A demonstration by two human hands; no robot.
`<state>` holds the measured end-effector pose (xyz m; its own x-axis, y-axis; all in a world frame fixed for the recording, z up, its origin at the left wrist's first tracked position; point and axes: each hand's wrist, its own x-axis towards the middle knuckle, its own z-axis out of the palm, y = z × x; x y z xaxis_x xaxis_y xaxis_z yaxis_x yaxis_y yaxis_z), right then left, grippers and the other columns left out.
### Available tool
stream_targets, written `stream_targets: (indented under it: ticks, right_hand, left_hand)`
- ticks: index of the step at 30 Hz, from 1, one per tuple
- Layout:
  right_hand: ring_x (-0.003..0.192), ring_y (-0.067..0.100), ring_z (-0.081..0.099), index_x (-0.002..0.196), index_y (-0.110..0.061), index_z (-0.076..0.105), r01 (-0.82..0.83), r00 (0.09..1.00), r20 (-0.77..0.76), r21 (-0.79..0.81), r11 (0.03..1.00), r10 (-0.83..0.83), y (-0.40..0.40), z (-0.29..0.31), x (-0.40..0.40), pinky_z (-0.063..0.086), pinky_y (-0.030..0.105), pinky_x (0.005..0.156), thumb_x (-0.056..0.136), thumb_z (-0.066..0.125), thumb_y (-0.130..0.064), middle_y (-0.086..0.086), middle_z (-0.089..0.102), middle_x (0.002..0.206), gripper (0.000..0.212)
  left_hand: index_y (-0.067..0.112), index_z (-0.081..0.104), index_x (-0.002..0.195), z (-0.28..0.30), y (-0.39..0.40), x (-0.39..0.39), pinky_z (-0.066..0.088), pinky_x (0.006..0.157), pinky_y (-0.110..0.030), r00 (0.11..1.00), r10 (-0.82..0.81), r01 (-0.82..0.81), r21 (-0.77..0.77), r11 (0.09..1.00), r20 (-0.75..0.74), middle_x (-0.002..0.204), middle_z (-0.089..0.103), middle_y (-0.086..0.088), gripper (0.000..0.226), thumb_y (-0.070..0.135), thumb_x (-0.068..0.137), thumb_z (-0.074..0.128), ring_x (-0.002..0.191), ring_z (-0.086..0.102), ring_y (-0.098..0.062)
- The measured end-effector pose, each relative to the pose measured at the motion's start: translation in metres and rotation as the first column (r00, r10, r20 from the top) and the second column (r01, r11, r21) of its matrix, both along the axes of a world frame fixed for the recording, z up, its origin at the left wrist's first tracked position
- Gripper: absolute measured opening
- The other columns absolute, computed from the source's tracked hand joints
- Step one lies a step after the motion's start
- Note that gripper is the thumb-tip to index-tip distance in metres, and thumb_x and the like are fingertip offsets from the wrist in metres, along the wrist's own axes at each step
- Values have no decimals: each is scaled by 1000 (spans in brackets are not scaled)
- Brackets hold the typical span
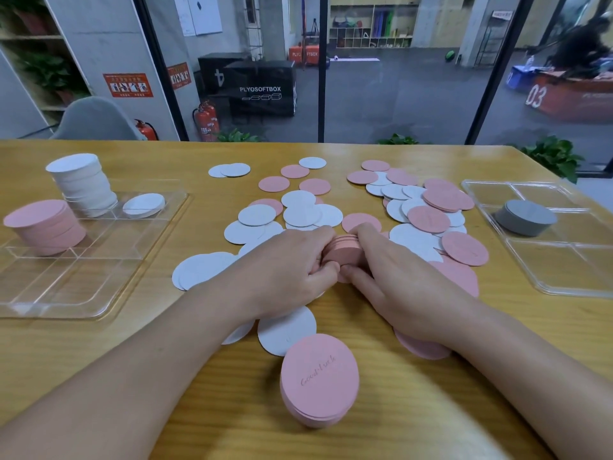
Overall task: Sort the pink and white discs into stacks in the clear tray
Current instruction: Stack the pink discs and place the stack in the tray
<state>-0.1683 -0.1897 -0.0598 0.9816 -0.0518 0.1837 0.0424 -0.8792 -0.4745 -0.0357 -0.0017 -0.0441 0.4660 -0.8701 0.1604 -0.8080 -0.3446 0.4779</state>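
Both hands meet at the table's middle around a small bundle of pink discs [343, 250] held on edge. My left hand [292, 263] grips it from the left, my right hand [394, 270] from the right. Loose pink and white discs [300, 214] lie scattered around and behind the hands. A short pink stack [320, 380] stands near the front edge. At the left, the clear tray [76, 277] holds a tall white stack [83, 184], a pink stack [43, 225] and a low white pile [144, 204].
A second clear tray [564, 270] at the right holds a grey disc stack [525, 216]. A heap of mixed discs [431, 207] lies between it and my hands. Behind the table's far edge is a glass wall; a grey chair [96, 119] stands at the back left.
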Motion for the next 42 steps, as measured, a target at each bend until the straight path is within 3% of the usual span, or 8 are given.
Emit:
stream_targets:
  ticks: [7, 11, 16, 22, 28, 35, 38, 42]
  right_hand:
    - [102, 10, 59, 138, -30, 52, 50, 988, 141, 103, 993, -64, -3, 13, -9, 48, 30, 86, 111, 56, -39, -19, 61, 123, 28]
    - [87, 18, 71, 116, -30, 71, 59, 947, 267, 400, 915, -178, 6, 34, -17, 56, 33, 76, 105, 71, -28, -10, 76, 103, 11]
    - [64, 11, 59, 100, -16, 79, 117, 968, 103, 627, 770, -231, 23, 59, -57, 44, 16, 58, 101, 76, -23, 1, 69, 73, 8]
    - [67, 20, 56, 86, -8, 80, 200, 980, -160, 736, 647, -122, 62, 50, -92, 45, 29, 66, 96, 79, -18, 10, 67, 74, 14]
    - [64, 17, 62, 88, -8, 82, 266, 964, -187, 683, 681, -189, 82, 41, -96, 51, 25, 64, 94, 80, -16, 7, 70, 74, 11]
    - [66, 12, 63, 89, -17, 81, 329, 941, -238, 489, 808, -239, 91, 48, -98, 52, 30, 65, 98, 74, -40, -1, 72, 75, 25]
    - [65, 20, 37, 78, -5, 55, 337, 902, -375, 296, 894, -216, 92, 54, -102, 29, 38, 60, 98, 64, -62, 6, 41, 70, 62]
    - [78, 28, 23, 77, -7, 37, 330, 882, -442, 328, 885, -165, 100, 66, -104, 15, 39, 65, 99, 66, -59, 7, 23, 81, 64]
  left_hand:
    - [20, 53, 84, 8, 7, 9, 32, 60, -29, 984, -15, 1, -79, 997, -179, 70, 44, 10, 27, 27, 106, 66, 65, 39, -12]
    - [10, 65, 91, 25, 16, 2, 32, 66, -40, 939, -73, 3, -203, 979, -337, 75, 41, 2, 23, 30, 101, 67, 70, 38, -17]
    - [19, 81, 98, 28, 59, -33, 46, 67, -36, 908, 53, -200, -318, 927, -416, 81, 63, -8, 40, 42, 116, 54, 70, 53, -22]
    - [26, 72, 82, -2, 102, -102, 38, 66, -24, 910, 252, -340, -242, 909, -330, 72, 59, 16, 57, 67, 106, 40, 73, 55, -7]
    - [13, 46, 72, 2, 105, -133, 41, 67, -33, 916, 303, -362, -220, 906, -262, 76, 55, -3, 64, 62, 112, 34, 75, 53, -18]
    - [24, 50, 76, 5, 96, -142, 38, 61, -37, 910, 407, -408, -7, 913, -77, 83, 56, 5, 51, 56, 112, 34, 77, 55, -14]
    - [25, 47, 78, 3, 94, -146, 44, 67, -41, 903, 425, -426, 8, 905, -65, 88, 52, 7, 47, 53, 112, 29, 81, 56, -17]
    - [28, 41, 79, -3, 94, -152, 49, 75, -45, 888, 452, -452, 12, 892, -83, 90, 48, 7, 42, 52, 107, 20, 84, 56, -23]
